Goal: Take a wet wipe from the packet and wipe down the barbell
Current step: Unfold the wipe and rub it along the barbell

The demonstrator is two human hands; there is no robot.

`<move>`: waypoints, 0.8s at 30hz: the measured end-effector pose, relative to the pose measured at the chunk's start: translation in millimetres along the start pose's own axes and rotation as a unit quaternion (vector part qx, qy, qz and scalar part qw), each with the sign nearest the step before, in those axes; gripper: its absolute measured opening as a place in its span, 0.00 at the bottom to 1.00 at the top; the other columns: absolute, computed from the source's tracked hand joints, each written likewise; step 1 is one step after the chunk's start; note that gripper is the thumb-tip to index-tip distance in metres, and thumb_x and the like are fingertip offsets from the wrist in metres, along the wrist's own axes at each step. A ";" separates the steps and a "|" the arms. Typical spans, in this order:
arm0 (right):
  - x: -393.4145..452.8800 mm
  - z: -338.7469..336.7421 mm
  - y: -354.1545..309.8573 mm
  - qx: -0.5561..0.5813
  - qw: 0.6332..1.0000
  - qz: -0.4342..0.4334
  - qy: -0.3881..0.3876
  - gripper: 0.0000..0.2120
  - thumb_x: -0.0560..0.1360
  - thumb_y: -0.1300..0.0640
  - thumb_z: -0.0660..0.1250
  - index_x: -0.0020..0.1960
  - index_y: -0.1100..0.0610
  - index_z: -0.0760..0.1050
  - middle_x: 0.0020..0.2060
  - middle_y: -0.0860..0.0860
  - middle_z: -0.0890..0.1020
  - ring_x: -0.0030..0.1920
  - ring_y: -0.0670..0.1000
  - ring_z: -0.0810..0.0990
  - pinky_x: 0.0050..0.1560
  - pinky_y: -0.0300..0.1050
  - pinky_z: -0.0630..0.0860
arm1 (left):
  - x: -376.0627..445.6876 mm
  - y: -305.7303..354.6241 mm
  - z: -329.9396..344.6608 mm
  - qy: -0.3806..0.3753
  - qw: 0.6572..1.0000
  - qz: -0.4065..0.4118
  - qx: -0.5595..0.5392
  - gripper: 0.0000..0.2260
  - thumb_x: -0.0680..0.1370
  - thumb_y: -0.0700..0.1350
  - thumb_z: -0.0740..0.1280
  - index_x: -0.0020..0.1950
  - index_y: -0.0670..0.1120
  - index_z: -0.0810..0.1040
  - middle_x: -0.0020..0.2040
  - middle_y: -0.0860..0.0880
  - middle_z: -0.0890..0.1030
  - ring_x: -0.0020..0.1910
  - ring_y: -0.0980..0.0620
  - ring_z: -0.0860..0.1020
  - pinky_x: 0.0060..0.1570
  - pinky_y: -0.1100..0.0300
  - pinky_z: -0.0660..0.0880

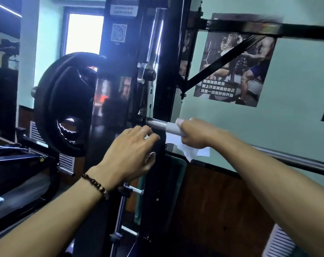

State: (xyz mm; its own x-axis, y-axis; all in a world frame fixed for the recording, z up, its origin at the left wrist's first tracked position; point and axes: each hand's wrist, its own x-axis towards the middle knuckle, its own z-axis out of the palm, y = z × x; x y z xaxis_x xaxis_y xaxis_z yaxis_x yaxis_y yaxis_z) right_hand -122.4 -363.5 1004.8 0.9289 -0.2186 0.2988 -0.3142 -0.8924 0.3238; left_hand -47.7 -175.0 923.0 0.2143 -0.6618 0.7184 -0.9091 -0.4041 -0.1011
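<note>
The steel barbell (pixel 156 124) runs from the black rack upright out to the lower right, where its shaft shows again below my forearm. My right hand (pixel 196 133) is closed around the bar with a white wet wipe (pixel 190 149) wrapped over it; a loose corner of the wipe hangs below the fist. My left hand (pixel 133 149) rests palm-down against the black upright just left of the wipe, fingers loosely curled; a small pale scrap shows near its ringed finger. No wipe packet is in view.
A black weight plate (pixel 64 104) sits on the bar's left end beyond the rack upright (pixel 168 71). Black braces cross the pale green wall over a poster (pixel 233 62). Bench parts and pegs stand at the lower left.
</note>
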 end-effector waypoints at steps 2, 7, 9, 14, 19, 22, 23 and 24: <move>-25.4 -0.5 21.3 -0.021 0.999 0.030 -0.008 0.06 0.74 0.62 0.58 0.45 0.54 0.62 0.33 0.52 0.69 0.30 0.51 0.69 0.26 0.45 0.62 | 5.7 6.8 2.1 0.001 1.000 0.010 -0.002 0.17 0.74 0.50 0.64 0.61 0.46 0.74 0.58 0.46 0.76 0.54 0.43 0.74 0.54 0.49 0.71; -50.0 2.6 41.9 -0.060 0.996 0.065 0.030 0.08 0.74 0.57 0.61 0.41 0.53 0.61 0.31 0.50 0.67 0.28 0.51 0.67 0.24 0.44 0.57 | 19.9 18.8 9.3 0.008 0.999 0.021 -0.025 0.18 0.73 0.50 0.65 0.61 0.46 0.74 0.58 0.46 0.76 0.55 0.44 0.75 0.54 0.49 0.73; -33.6 4.4 29.6 -0.055 0.996 0.050 0.047 0.08 0.74 0.57 0.62 0.41 0.53 0.62 0.30 0.49 0.66 0.31 0.55 0.69 0.25 0.44 0.57 | 23.9 18.9 12.7 0.015 0.999 0.025 -0.023 0.21 0.72 0.49 0.66 0.64 0.46 0.72 0.59 0.45 0.76 0.54 0.43 0.76 0.53 0.50 0.74; -33.1 12.1 30.5 -0.067 0.994 0.028 0.083 0.07 0.72 0.61 0.60 0.43 0.55 0.61 0.29 0.51 0.65 0.26 0.53 0.65 0.24 0.45 0.55 | 38.5 23.9 19.2 0.038 0.999 0.025 -0.009 0.25 0.71 0.48 0.68 0.67 0.46 0.69 0.63 0.44 0.75 0.61 0.42 0.73 0.62 0.50 0.69; -87.6 14.4 77.7 -0.114 0.985 0.091 0.094 0.10 0.69 0.63 0.60 0.42 0.54 0.59 0.27 0.51 0.65 0.25 0.54 0.63 0.23 0.46 0.54 | 50.6 43.6 25.1 0.039 0.998 0.037 -0.013 0.24 0.71 0.50 0.67 0.66 0.47 0.68 0.64 0.45 0.73 0.61 0.43 0.71 0.67 0.49 0.64; -81.7 13.8 72.3 -0.100 0.986 0.093 0.095 0.10 0.69 0.62 0.62 0.42 0.53 0.61 0.28 0.50 0.65 0.27 0.54 0.64 0.24 0.45 0.54 | 52.3 50.6 28.2 0.037 0.998 0.043 -0.018 0.25 0.72 0.50 0.67 0.68 0.47 0.66 0.66 0.44 0.71 0.65 0.43 0.69 0.68 0.49 0.62; -73.6 13.9 65.1 -0.095 0.987 0.086 0.096 0.10 0.70 0.62 0.63 0.42 0.53 0.61 0.28 0.49 0.65 0.28 0.55 0.65 0.24 0.45 0.54 | 52.8 51.5 28.6 0.035 0.998 0.044 -0.016 0.26 0.72 0.50 0.66 0.68 0.47 0.66 0.67 0.44 0.71 0.66 0.42 0.69 0.69 0.49 0.62; -66.1 14.2 57.1 -0.090 0.988 0.078 0.098 0.10 0.70 0.62 0.63 0.42 0.53 0.62 0.29 0.49 0.64 0.29 0.56 0.66 0.24 0.45 0.54 | 53.5 52.6 28.7 0.033 0.998 0.045 -0.014 0.26 0.72 0.50 0.66 0.68 0.47 0.66 0.67 0.44 0.71 0.66 0.42 0.69 0.69 0.49 0.62</move>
State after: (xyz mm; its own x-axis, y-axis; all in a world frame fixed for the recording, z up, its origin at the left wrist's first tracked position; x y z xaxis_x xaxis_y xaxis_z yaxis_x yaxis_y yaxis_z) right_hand -199.0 -405.5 990.9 0.8157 -0.2521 0.5206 -0.4977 -0.7646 0.4095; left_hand -73.8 -249.7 936.4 0.1075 -0.6515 0.7509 -0.9333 -0.3265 -0.1496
